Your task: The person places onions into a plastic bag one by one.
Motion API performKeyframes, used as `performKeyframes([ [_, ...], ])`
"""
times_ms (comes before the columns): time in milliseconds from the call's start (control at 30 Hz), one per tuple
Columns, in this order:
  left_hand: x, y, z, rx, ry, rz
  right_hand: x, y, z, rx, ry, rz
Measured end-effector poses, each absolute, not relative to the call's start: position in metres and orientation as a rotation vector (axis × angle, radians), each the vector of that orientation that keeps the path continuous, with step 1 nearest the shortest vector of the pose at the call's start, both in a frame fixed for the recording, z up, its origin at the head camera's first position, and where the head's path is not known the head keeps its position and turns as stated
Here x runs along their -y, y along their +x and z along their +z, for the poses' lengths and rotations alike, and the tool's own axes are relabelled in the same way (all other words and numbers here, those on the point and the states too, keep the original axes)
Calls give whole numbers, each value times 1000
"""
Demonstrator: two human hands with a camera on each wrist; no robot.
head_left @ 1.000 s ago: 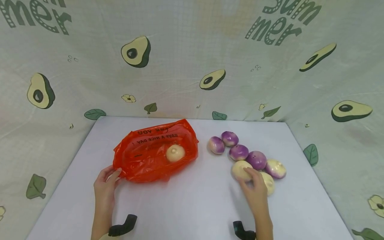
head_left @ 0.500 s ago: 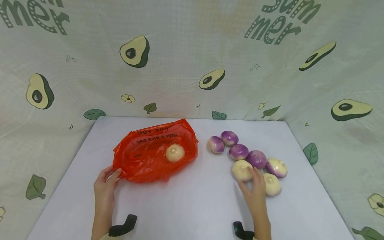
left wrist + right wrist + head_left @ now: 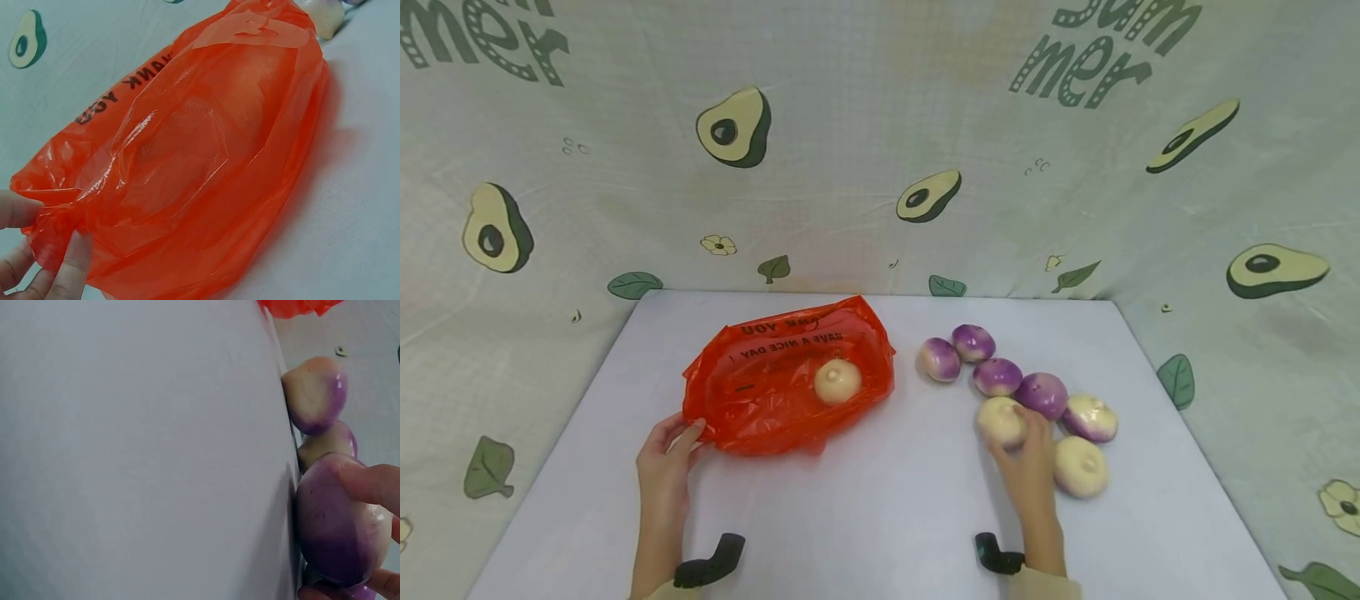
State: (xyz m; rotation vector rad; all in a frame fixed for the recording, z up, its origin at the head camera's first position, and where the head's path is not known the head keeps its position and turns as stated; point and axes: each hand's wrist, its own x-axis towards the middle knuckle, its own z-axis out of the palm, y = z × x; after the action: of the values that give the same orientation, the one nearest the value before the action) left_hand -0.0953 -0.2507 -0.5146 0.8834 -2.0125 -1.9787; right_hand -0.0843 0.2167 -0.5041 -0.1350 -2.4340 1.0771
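At the left of the head view, my left hand pinches the near left corner of a thin red plastic bag. Close up in the left wrist view, the gathered film sits between thumb and fingers. One pale turnip lies inside the bag's wide mouth. On the right, my right hand grips another turnip, pale side up; the right wrist view shows that turnip's purple underside, with thumb and fingers around it. Beside this hand lies a further pale turnip.
Several purple-and-white turnips lie behind the right hand, among them one at the group's left end and one at its right end. A curtain with avocado prints hangs behind the white table.
The pale turnip beside the right hand has shifted a little right, apart from the gripped one. The right hand has moved slightly left and closed in on its turnip. Left hand and bag stay put.
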Motion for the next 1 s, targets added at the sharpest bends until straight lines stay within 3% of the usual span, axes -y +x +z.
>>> performKeyframes([
  [267, 256, -101, -528, 1956, 924, -2009, -220, -90, -502, 2472, -236, 1168],
  [533, 222, -81, -456, 2044, 965, -1965, -223, -89, -499, 2536, -260, 1212],
  [1000, 243, -91, -499, 2033, 884, -1996, -224, -90, -499, 2552, -236, 1196],
])
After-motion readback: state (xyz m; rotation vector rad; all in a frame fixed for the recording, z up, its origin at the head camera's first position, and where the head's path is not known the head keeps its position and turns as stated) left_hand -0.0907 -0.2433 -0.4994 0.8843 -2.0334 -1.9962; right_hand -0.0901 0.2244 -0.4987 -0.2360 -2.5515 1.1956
